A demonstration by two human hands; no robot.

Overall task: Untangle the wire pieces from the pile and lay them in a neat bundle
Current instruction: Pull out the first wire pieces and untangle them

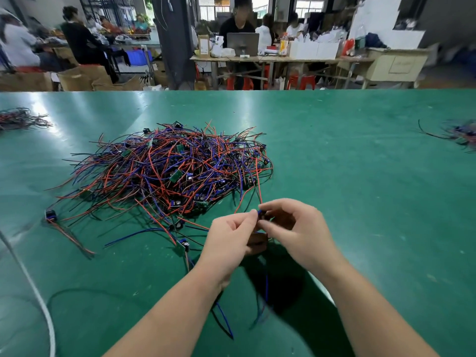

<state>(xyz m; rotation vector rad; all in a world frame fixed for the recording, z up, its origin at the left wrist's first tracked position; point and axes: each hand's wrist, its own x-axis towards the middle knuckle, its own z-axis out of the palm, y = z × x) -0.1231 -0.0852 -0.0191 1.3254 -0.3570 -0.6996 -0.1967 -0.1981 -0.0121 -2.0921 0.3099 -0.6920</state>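
Bench: a flat green-matted bench (360, 176) carries all the wiring.
Pile: a tangled heap of red, blue and black wire pieces with small green circuit boards (170, 171) lies left of centre, just beyond both hands.
Held piece: a small blue-bodied wire piece (260, 213) sits between the two hands, raised above the bench, near the heap's right-hand edge.
Long axis: it runs roughly away from the person; red and black leads point up towards the heap, blue leads hang down under the wrists towards the near edge.
Left hand: the left hand (231, 238) has its fingers (251, 215) curled, thumb and forefinger pinching the piece.
Right hand: the right hand (296, 228) pinches the same piece from the other side, fingers bent.
Strays: a loose green board with blue and red leads (183, 244) lies just left of the left hand.
Other heaps: a small wire bundle at the far left (20, 119) and another at the far right (461, 135) lie well apart from the main heap.
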